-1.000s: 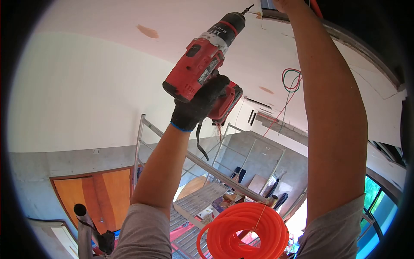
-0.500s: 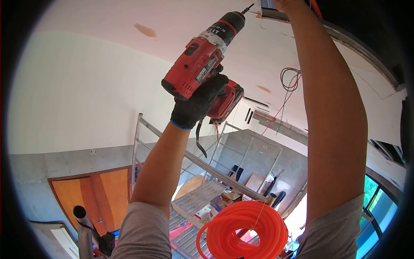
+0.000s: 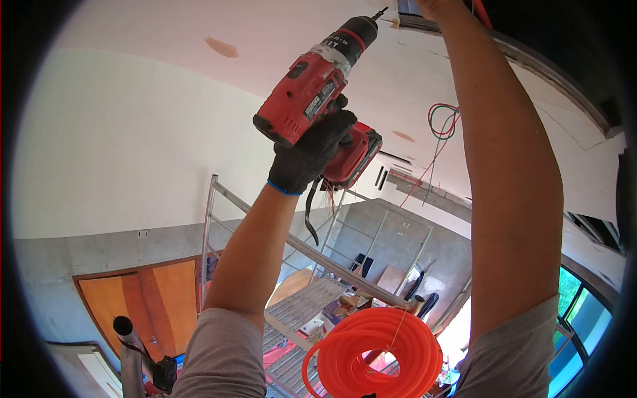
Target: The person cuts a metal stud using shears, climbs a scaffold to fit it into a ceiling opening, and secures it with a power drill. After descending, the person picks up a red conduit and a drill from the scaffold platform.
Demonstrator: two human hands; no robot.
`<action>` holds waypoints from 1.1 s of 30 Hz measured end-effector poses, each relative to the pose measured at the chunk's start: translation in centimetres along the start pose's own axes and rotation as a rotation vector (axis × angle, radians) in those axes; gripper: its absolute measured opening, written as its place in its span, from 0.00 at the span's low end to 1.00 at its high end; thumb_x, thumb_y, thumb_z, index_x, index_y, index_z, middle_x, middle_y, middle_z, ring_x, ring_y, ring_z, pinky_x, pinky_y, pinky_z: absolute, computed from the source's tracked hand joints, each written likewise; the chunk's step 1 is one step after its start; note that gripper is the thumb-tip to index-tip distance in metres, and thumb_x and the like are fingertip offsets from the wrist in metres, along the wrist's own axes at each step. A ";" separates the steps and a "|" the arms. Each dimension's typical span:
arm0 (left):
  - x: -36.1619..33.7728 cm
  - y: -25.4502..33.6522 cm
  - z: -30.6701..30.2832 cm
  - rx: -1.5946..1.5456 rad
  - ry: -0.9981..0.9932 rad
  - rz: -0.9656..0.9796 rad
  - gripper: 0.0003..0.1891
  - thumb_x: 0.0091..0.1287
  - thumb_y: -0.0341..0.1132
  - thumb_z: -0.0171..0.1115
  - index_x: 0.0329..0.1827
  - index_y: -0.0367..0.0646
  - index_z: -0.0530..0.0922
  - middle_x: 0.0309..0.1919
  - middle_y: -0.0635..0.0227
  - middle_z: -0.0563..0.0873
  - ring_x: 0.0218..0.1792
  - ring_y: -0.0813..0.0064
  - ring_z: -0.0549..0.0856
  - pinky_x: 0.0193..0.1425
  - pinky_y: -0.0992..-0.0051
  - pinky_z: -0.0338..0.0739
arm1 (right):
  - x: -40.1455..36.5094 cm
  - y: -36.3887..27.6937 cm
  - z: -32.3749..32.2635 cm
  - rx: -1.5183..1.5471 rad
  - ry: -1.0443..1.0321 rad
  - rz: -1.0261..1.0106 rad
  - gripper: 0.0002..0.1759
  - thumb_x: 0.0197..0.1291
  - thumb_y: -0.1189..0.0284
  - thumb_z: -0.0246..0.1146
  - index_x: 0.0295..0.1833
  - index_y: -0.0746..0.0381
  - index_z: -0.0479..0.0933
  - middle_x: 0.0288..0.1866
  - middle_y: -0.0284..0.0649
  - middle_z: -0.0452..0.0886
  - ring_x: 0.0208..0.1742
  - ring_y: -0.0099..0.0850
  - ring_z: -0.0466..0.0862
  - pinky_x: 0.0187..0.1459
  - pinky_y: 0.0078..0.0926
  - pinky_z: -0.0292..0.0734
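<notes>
Clamped in the gloved left hand (image 3: pixel 312 149), fingers wrapped round the pistol grip: a red cordless drill (image 3: pixel 308 93), raised with bit tip just under the ceiling (image 3: pixel 265 33). Rigid, probably hefty at the battery; best held by that grip. Right hand (image 3: pixel 441 6) up at the ceiling opening, mostly cropped, closure impossible to tell.

Open air left of the drill (image 3: pixel 312 99); ceiling (image 3: pixel 265 40) close above, scaffold (image 3: pixel 298 249) and orange hose coil (image 3: pixel 371 351) below.

Txt on drill (image 3: pixel 298 99) label (image 3: pixel 314 104) blurred, unreadable.
</notes>
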State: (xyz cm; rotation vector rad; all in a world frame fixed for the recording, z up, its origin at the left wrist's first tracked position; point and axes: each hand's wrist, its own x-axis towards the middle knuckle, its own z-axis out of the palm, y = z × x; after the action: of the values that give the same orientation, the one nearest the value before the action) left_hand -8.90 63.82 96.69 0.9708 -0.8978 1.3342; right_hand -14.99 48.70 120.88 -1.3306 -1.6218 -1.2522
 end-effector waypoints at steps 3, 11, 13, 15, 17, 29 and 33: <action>0.4 -0.4 -0.3 0.035 -0.050 0.052 0.17 0.60 0.21 0.71 0.50 0.40 0.79 0.40 0.68 0.84 0.29 0.72 0.86 0.32 0.70 0.83 | 0.1 0.3 0.1 0.018 0.017 -0.011 0.43 0.43 0.54 0.81 0.57 0.78 0.79 0.52 0.55 0.86 0.50 0.41 0.87 0.54 0.32 0.79; 0.5 -0.6 -0.2 0.032 -0.034 0.021 0.16 0.60 0.22 0.71 0.50 0.40 0.79 0.39 0.69 0.84 0.29 0.72 0.86 0.32 0.71 0.82 | -0.3 -0.1 -0.4 0.023 -0.036 -0.019 0.44 0.42 0.55 0.82 0.56 0.78 0.79 0.51 0.54 0.86 0.49 0.41 0.87 0.54 0.32 0.79; 0.6 -0.6 -0.1 0.037 -0.035 0.036 0.16 0.59 0.23 0.72 0.50 0.40 0.79 0.39 0.69 0.83 0.29 0.72 0.86 0.32 0.71 0.82 | -0.2 0.0 -0.4 0.027 -0.024 -0.011 0.44 0.42 0.55 0.82 0.57 0.78 0.78 0.51 0.54 0.86 0.50 0.40 0.87 0.54 0.32 0.79; 0.5 -0.4 0.0 0.059 -0.032 0.058 0.16 0.59 0.23 0.72 0.50 0.40 0.79 0.39 0.69 0.83 0.29 0.72 0.86 0.32 0.72 0.82 | 0.7 0.7 0.2 -0.021 0.037 0.021 0.45 0.42 0.55 0.82 0.58 0.78 0.78 0.52 0.55 0.85 0.50 0.40 0.87 0.54 0.32 0.80; 0.5 -0.4 0.0 0.028 -0.038 0.039 0.16 0.60 0.23 0.71 0.50 0.40 0.79 0.39 0.69 0.83 0.29 0.72 0.86 0.32 0.72 0.82 | 0.7 0.6 0.4 -0.028 0.047 0.027 0.45 0.42 0.55 0.82 0.58 0.79 0.77 0.53 0.55 0.85 0.51 0.41 0.87 0.54 0.32 0.80; 0.8 -1.4 -0.6 0.025 -0.108 0.072 0.13 0.61 0.22 0.69 0.47 0.40 0.79 0.37 0.70 0.81 0.31 0.77 0.84 0.34 0.74 0.81 | -0.2 0.3 0.1 -0.062 0.086 -0.014 0.47 0.42 0.53 0.82 0.58 0.79 0.77 0.52 0.57 0.85 0.51 0.42 0.86 0.54 0.34 0.79; 0.9 -1.9 -0.4 0.168 -0.062 0.073 0.11 0.62 0.22 0.69 0.46 0.42 0.78 0.38 0.71 0.81 0.32 0.78 0.84 0.36 0.75 0.81 | -0.1 0.1 -0.3 -0.006 0.003 -0.034 0.46 0.42 0.54 0.82 0.58 0.79 0.77 0.51 0.57 0.85 0.51 0.42 0.87 0.54 0.34 0.79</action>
State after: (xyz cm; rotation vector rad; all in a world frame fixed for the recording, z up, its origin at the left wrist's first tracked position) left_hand -7.01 64.50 97.32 1.1230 -0.8856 1.4658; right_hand -14.89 48.42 120.86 -1.3087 -1.6461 -1.2800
